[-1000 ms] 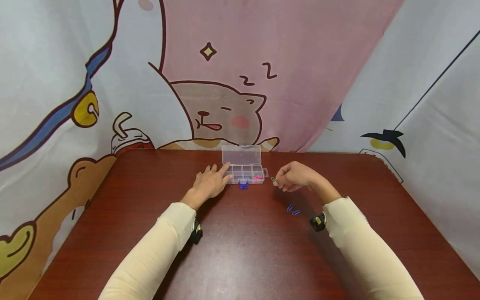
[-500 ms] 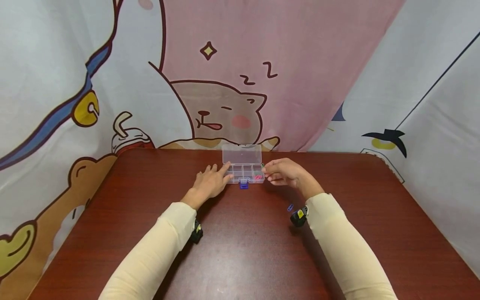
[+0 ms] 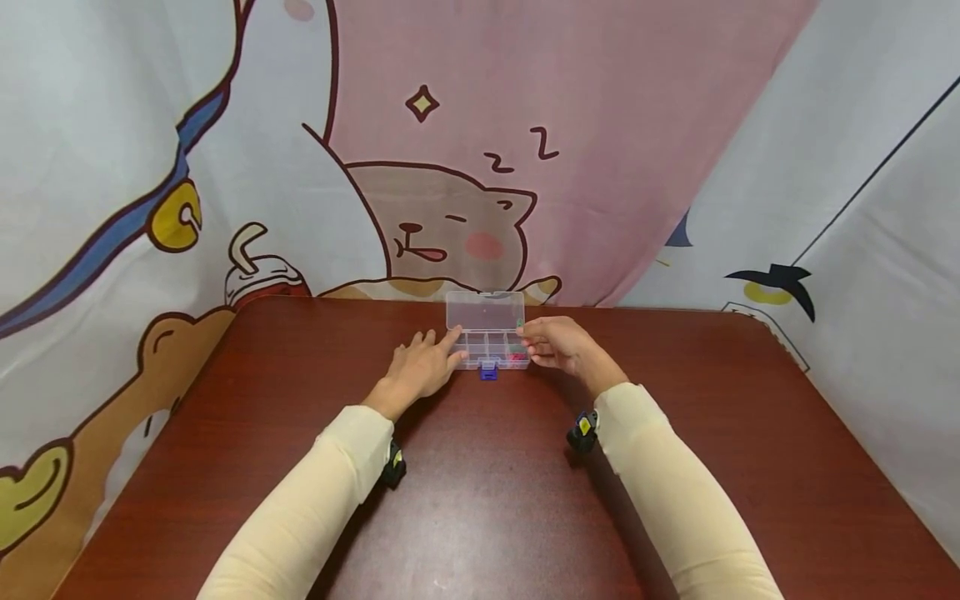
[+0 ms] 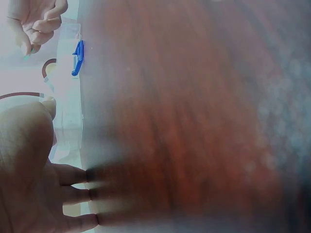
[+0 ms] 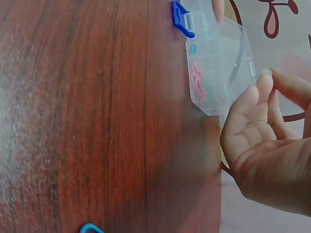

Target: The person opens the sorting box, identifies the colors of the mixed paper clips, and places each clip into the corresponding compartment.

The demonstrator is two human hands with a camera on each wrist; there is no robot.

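Note:
A clear plastic compartment box (image 3: 497, 338) stands on the table with its lid (image 3: 485, 311) raised and its blue latch (image 3: 488, 372) at the front. My left hand (image 3: 422, 367) rests at the box's left end, fingers spread, index finger and thumb touching it. Over the right end, my right hand (image 3: 564, 346) pinches a small green paper clip (image 3: 520, 322) between thumb and fingertips. Pink paper clips (image 5: 197, 83) lie in a right-hand compartment, and a bit of blue (image 5: 193, 49) shows in another one beside it.
Part of a blue paper clip (image 5: 91, 228) shows on the table in the right wrist view. Behind the brown table (image 3: 480, 500) hangs a printed curtain (image 3: 615, 167), close to the raised lid.
My right hand has carried the green paper clip leftward from beside the box to above its right end. My left hand has stayed on the box. The right arm now covers the blue clips.

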